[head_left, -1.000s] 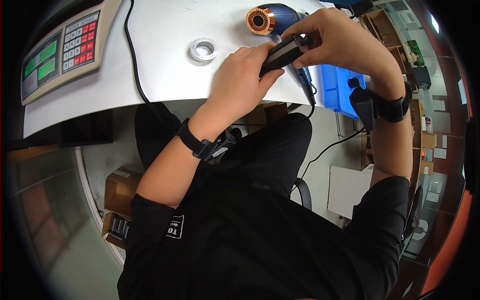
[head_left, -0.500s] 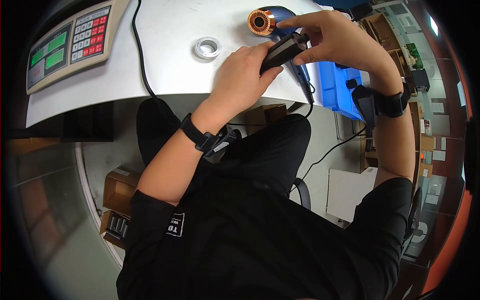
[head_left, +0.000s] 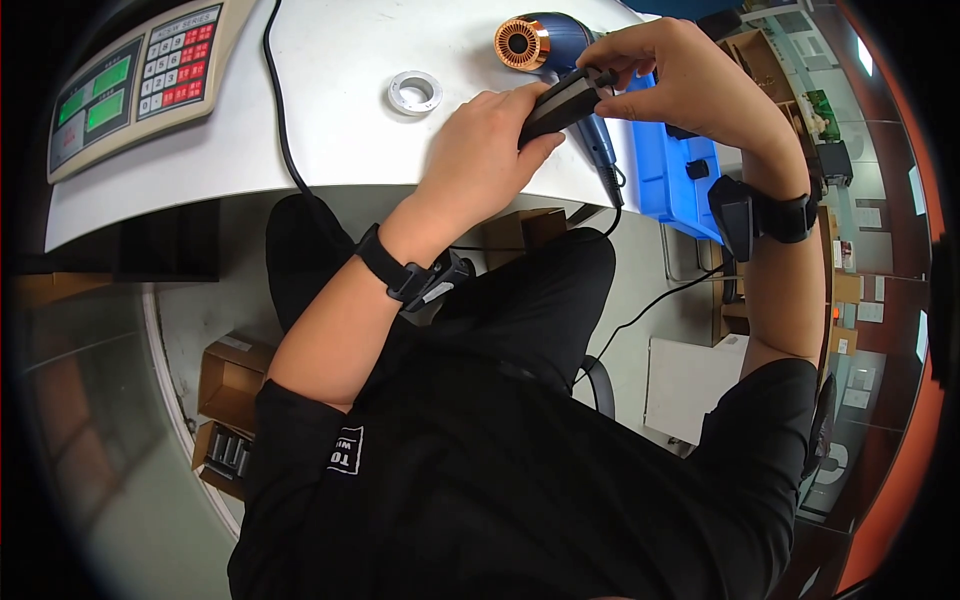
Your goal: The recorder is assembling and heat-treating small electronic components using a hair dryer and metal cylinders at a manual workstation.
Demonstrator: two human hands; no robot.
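Brown boxes sit under the bench. Both hands' fingers, left and right, close around a dark bar above a blue dryer.

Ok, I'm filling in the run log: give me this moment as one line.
left hand: grips dark handheld device | right hand: pinches its top end | blue hair dryer: lying on white table | metal ring: untouched

bare tabletop left, hair dryer right

Bench items, not in hand
Weighing scale, silver ring, blue hair dryer lay on white table; blue tray stood beside; cardboard boxes below.
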